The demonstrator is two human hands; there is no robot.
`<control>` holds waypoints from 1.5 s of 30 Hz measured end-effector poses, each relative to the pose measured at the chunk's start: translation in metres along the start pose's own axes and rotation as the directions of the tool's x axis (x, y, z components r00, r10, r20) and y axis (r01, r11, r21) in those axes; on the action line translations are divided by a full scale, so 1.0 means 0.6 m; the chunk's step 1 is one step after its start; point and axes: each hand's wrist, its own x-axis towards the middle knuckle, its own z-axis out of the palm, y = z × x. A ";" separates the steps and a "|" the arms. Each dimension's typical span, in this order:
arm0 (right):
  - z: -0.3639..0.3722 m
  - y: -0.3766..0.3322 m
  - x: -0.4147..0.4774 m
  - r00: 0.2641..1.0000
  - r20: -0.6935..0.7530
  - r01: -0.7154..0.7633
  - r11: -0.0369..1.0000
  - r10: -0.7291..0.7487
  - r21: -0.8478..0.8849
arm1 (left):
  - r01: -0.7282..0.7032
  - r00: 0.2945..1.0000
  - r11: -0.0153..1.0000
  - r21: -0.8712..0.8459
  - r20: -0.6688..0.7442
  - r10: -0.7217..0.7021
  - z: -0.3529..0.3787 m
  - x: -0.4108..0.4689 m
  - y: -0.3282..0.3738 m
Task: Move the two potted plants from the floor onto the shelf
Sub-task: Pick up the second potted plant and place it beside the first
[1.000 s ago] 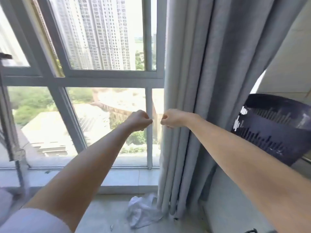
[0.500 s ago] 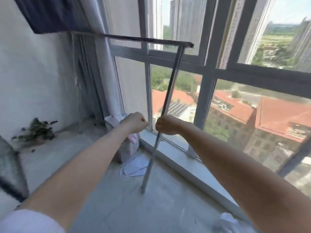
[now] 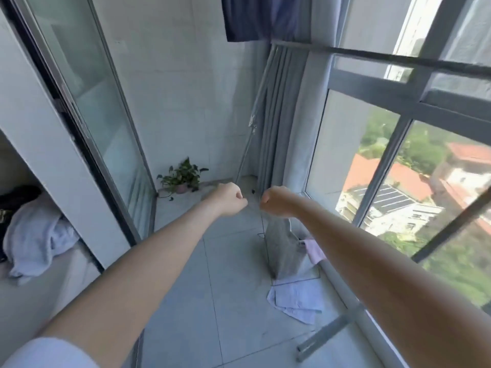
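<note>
Since the earlier frame your view had swung left, off the window and down the length of the balcony, so the plant [image 3: 181, 179] that had sat at the left edge now lay almost straight ahead. Both arms were stretched out in front of you. Your left hand [image 3: 229, 199] and right hand [image 3: 276, 201] were curled into loose fists, knuckles nearly touching, and neither held anything that could be seen.

The plant stood upright on the floor [image 3: 186, 288] in the far corner, against the back wall and just beside the sliding door [image 3: 87, 107] on the left. It lay beyond your fists and a little to their left, well apart from both. By that line your left hand was the nearer one, though only slightly, and I'd judge you had to walk forward before either could reach it.

Only one pot showed; the second plant and the shelf were nowhere in view. A drying rack [image 3: 398, 58] ran along the window [image 3: 398, 166] on the right, with cloths [image 3: 295, 301] on the floor under it, so the clearer path to the corner looked to be the left side.
</note>
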 end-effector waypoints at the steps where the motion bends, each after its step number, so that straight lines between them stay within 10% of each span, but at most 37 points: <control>1: -0.006 -0.008 0.043 0.999 0.007 0.032 0.999 -0.032 0.005 | 0.017 1.000 1.000 -0.004 -0.013 -0.017 -0.011 0.031 -0.018; 14: -0.044 -0.150 0.558 0.950 0.127 0.282 0.958 -0.286 0.044 | 0.265 0.959 0.961 -0.072 -0.082 -0.271 -0.131 0.378 -0.282; 45: -0.085 -0.383 1.798 0.895 0.352 0.242 0.961 -0.274 0.133 | 0.476 0.878 0.845 -0.246 0.077 -0.472 -0.348 1.392 -0.910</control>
